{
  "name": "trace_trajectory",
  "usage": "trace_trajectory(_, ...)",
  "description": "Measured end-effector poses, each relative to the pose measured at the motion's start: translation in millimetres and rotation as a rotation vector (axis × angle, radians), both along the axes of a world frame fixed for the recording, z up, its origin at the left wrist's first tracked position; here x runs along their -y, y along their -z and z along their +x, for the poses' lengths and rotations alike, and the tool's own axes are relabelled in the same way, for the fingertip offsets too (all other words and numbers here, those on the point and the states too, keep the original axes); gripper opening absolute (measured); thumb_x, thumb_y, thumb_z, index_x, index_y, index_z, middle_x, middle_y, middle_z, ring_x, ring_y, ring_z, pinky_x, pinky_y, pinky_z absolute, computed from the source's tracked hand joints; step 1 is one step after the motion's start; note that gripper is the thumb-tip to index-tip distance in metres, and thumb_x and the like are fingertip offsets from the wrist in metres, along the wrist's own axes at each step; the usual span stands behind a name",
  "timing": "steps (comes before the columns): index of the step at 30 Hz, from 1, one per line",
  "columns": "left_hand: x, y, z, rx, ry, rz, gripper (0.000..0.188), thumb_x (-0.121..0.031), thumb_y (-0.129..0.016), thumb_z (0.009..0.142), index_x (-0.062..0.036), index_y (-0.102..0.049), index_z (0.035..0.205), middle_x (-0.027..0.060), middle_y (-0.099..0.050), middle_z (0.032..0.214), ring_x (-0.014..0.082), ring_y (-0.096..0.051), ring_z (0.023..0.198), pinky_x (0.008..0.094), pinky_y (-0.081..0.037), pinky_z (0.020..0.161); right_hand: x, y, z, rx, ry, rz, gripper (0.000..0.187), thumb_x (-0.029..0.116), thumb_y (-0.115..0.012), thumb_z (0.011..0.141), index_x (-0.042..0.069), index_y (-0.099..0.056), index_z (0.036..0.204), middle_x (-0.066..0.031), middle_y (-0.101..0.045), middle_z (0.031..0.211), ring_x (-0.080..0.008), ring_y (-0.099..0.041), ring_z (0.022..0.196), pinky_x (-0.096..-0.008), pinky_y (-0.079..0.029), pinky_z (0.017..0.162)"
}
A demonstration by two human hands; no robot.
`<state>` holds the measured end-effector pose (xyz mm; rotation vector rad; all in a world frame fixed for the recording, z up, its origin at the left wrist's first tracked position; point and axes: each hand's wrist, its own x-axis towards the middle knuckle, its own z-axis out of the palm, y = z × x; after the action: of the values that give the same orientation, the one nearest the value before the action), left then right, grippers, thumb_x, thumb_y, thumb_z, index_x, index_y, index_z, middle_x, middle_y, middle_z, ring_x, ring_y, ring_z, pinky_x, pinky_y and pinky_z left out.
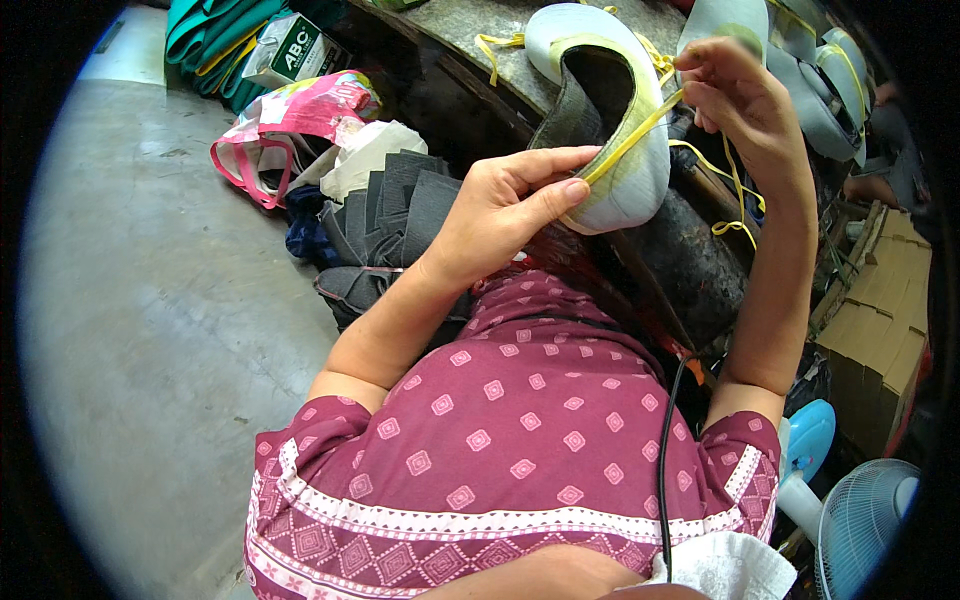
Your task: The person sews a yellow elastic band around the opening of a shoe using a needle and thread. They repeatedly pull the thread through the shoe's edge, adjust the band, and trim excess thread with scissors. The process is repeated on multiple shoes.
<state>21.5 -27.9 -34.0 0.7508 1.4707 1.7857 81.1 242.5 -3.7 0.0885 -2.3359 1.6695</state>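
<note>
A pale grey curved piece (640, 185) with a dark lining, like a shoe upper, is held up over the front of the bench. My left hand (510, 205) pinches its near rim between thumb and fingers. Along that rim runs a narrow yellow strip (632, 142), stretched taut between my two hands. My right hand (740, 100), raised at the far right of the piece, has its thumb and fingers closed on the strip's other end. A loose yellow length (740, 200) dangles in curls below my right hand.
More pale pieces (805, 95) with yellow strips lie at the upper right. Dark grey fabric pieces (390, 210) are stacked left of the grey worktop (460, 22), near a pink bag (300, 115) and green cloth (215, 40). A cardboard box (880, 320) and fan (865, 525) stand right.
</note>
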Motion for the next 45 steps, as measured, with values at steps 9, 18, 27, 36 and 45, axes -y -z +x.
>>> trace_trajectory(9, 4, 7, 3, 0.020, 0.005, -0.036, 0.036, -0.007, -0.063, 0.094, 0.0049, -0.059, 0.127, 0.0118, -0.068, 0.113, 0.0141, -0.064, 0.101, 0.0288, -0.051, 0.092, 11, 14, -9, -0.036, 0.018, 0.210, 0.022, 0.001, -0.065, 0.089, 0.008, -0.065, 0.111, 0.0025, -0.060, 0.090, -0.0052, -0.055, 0.080, -0.0195, -0.046, 0.071)
trace_trajectory(18, 6, 11, 1, 0.080, 0.069, -0.047, 0.047, -0.011, -0.065, 0.093, 0.0026, -0.051, 0.136, 0.0053, -0.065, 0.103, 0.0096, -0.061, 0.094, 0.0263, -0.051, 0.086, 19, 23, -9, -0.060, 0.012, 0.183, 0.021, 0.001, -0.065, 0.089, 0.007, -0.065, 0.109, 0.0019, -0.061, 0.088, -0.0059, -0.056, 0.079, -0.0201, -0.047, 0.073)
trace_trajectory(27, 3, 18, 2, 0.035, 0.040, -0.086, 0.052, -0.013, -0.065, 0.093, 0.0019, -0.048, 0.139, 0.0055, -0.061, 0.110, 0.0097, -0.058, 0.097, 0.0254, -0.048, 0.087, 23, 29, -11, 0.039, 0.007, 0.225, 0.024, -0.003, -0.065, 0.087, 0.004, -0.064, 0.110, 0.0020, -0.062, 0.097, -0.0067, -0.056, 0.089, -0.0217, -0.047, 0.080)
trace_trajectory(36, 5, 16, 3, 0.071, 0.064, -0.080, 0.053, -0.012, -0.064, 0.093, 0.0033, -0.046, 0.140, 0.0105, -0.060, 0.129, 0.0141, -0.057, 0.113, 0.0294, -0.044, 0.100, 29, 33, -16, -0.108, 0.066, 0.321, 0.024, 0.004, -0.070, 0.085, 0.010, -0.067, 0.108, 0.0016, -0.061, 0.081, -0.0070, -0.056, 0.073, -0.0230, -0.048, 0.067)
trace_trajectory(45, 5, 16, 4, 0.084, 0.070, -0.064, 0.053, -0.012, -0.065, 0.093, 0.0033, -0.047, 0.140, 0.0115, -0.060, 0.129, 0.0154, -0.057, 0.115, 0.0305, -0.044, 0.101, 30, 37, -16, -0.102, 0.059, 0.371, 0.024, 0.006, -0.070, 0.086, 0.010, -0.066, 0.109, -0.0013, -0.062, 0.082, -0.0093, -0.059, 0.074, -0.0245, -0.049, 0.068)
